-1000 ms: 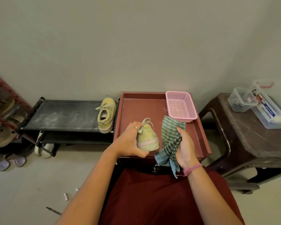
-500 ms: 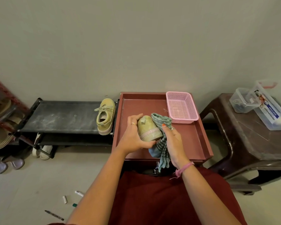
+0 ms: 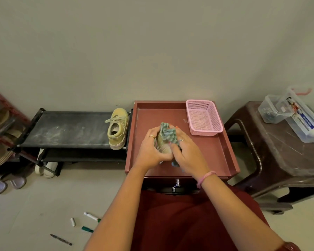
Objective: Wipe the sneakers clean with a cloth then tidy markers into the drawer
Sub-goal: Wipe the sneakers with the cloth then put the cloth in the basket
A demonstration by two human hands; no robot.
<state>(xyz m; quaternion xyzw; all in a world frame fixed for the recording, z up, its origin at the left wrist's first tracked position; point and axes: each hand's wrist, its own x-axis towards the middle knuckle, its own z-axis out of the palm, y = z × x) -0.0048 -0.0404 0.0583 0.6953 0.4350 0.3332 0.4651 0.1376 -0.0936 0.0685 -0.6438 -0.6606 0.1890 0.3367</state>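
Observation:
My left hand (image 3: 152, 149) grips a pale green sneaker (image 3: 163, 147) above the red-brown tray top (image 3: 223, 154) of the drawer unit. My right hand (image 3: 187, 153) holds a green striped cloth (image 3: 168, 134) pressed over the sneaker's upper part, hiding most of it. The second green sneaker (image 3: 118, 128) stands on the black shoe rack (image 3: 67, 130) to the left. Several markers (image 3: 92, 217) lie on the floor at lower left. The drawer's metal knob (image 3: 177, 182) shows below the tray edge.
A pink mesh basket (image 3: 203, 117) sits in the tray's back right corner. A dark brown plastic stool (image 3: 279, 153) at right carries clear plastic boxes (image 3: 274, 110). Sandals and slippers (image 3: 0, 153) crowd the floor and a rack at far left.
The cloth has moved up over the top of the sneaker, and both hands have closed in around the shoe. My view has tilted down, showing more of the floor markers.

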